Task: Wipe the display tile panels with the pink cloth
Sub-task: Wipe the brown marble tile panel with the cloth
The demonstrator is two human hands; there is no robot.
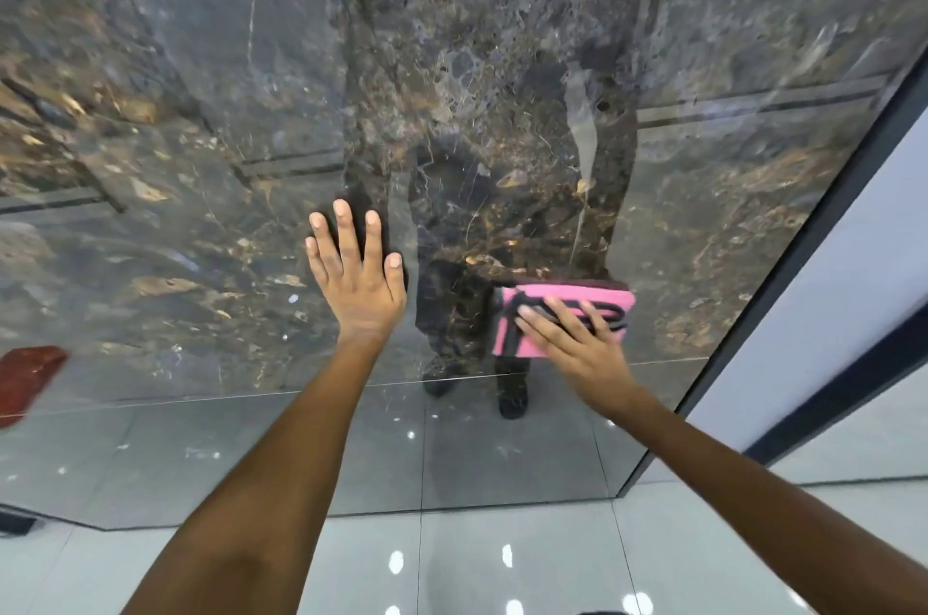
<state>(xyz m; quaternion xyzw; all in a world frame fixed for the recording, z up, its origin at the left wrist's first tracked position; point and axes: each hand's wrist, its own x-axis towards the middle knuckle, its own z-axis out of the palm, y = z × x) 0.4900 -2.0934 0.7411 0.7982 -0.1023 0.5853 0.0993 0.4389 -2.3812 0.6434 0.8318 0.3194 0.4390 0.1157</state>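
Observation:
A large glossy dark marble tile panel [226, 122] with brown and gold veining stands upright in front of me and fills most of the view. My left hand [357, 275] lies flat against it, fingers straight and spread. To its right, my right hand [577, 338] presses a folded pink cloth [607, 300] with dark stripes against the lower part of the panel, fingers straight across the cloth. The panel mirrors a standing person's legs and shoes.
A dark frame edge [803, 252] runs diagonally down the panel's right side, with a white wall [863, 263] beyond it. Glossy grey floor tiles [452, 564] lie below. A red-brown shape [27, 376] shows at the far left.

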